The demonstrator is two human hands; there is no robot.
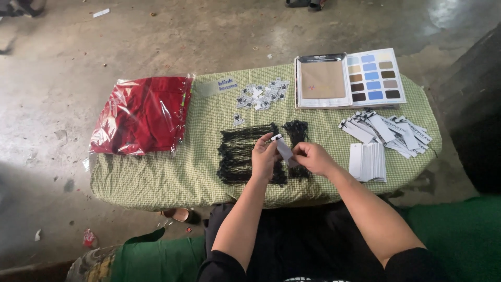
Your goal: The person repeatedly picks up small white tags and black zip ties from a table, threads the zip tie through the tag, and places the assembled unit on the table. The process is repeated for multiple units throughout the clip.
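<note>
Over the middle of the green checked table (156, 177), both hands meet on one grey paper tag (284, 149). Left hand (265, 156) is closed on the tag's upper end, fingers pinching it; the tag's dark top edge sticks out just above the fingertips. Right hand (311, 156) is closed on the lower end, thumb and fingers curled around it. Tag sits tilted between the two hands, held just above the tabletop.

Directly under and behind the hands: a spread of black string loops (240, 151), laid in rows, with a smaller black bundle (296, 130) just right of it. Can't tell if any string is already through the tag.

Right of the hands: a neat stack of white tags (368, 162), and above it a loose fanned pile of tags (389, 130). Far edge, right: an open colour swatch book (347, 79), tan page plus blue and brown chips. Far edge, centre: a heap of small printed labels (261, 95). Left end: a folded red garment in a clear plastic bag (141, 112).

Table stands on a bare concrete floor (47, 78).
</note>
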